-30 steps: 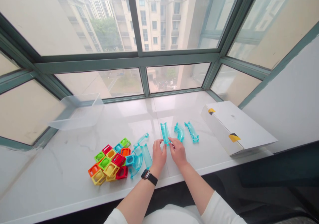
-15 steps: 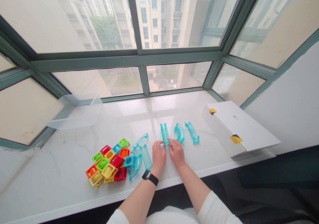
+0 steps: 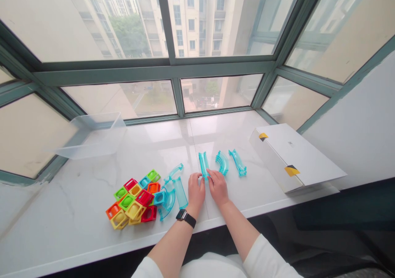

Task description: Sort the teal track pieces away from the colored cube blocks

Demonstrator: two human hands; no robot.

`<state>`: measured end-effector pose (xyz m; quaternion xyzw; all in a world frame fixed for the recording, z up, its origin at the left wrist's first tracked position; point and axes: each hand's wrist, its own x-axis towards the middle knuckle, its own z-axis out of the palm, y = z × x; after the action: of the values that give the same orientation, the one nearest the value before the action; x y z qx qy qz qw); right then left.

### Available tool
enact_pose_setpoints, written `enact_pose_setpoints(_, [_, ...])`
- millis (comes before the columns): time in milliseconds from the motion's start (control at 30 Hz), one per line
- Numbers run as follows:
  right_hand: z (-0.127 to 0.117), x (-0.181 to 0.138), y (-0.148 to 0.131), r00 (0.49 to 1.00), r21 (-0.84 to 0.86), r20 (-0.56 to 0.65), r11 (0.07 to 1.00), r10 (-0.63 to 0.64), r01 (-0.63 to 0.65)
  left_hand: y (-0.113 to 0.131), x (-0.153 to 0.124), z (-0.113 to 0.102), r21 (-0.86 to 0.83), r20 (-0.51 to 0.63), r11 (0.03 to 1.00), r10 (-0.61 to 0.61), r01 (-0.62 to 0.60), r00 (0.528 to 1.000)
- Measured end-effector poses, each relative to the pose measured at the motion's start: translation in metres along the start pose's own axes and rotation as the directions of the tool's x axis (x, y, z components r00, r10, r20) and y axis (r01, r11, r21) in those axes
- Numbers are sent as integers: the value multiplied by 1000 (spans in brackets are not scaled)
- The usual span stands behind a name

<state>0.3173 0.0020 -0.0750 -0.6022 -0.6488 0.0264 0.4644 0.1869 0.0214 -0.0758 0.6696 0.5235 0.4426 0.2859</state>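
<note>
A straight clear-blue track piece (image 3: 203, 162) lies lengthwise on the white sill, its near end between my hands. My left hand (image 3: 196, 190) has its fingertips closed at the left of that end. From the right, my right hand (image 3: 217, 188) pinches the same end with thumb and fingers. Just beyond the right hand rests a curved blue track piece (image 3: 222, 163), and farther right a sloping blue track piece (image 3: 238, 162). Beside my left hand lies another straight blue track piece (image 3: 180, 192).
At left is a pile of coloured hollow blocks (image 3: 135, 202), with more blue track pieces (image 3: 169, 202) against it. A clear plastic bin (image 3: 92, 146) stands at the back left. On the right lies a white box (image 3: 296, 154) with yellow-black tape. Windows border the sill (image 3: 148, 146).
The view has shifted very slightly. Both hands stay at the near end of the straight track piece, and the other pieces lie where they were.
</note>
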Motion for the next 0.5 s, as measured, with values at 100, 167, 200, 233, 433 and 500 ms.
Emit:
enact_pose_setpoints(100, [0,0,-1,1000,16,-2,1000,17,-17,0,0,0,1,-1,1000,-2,2,1000])
enact_pose_setpoints(167, [-1,0,-1,1000,25,2,999,26,-26,0,0,0,3,0,1000,-1,1,1000])
enact_pose_setpoints(200, [-1,1,-1,1000,31,5,999,28,-28,-1,0,0,3,0,1000,-1,1,1000])
enact_pose_setpoints(233, [-1,1,-1,999,37,7,999,32,-32,-1,0,0,4,0,1000,-2,2,1000])
enact_pose_setpoints(433, [-2,0,-2,999,57,17,997,51,-52,0,0,-1,6,-3,1000,-3,3,1000])
enact_pose_setpoints(500, [-2,-1,-2,998,61,22,996,59,-60,1,0,-2,10,-9,1000,-2,2,1000])
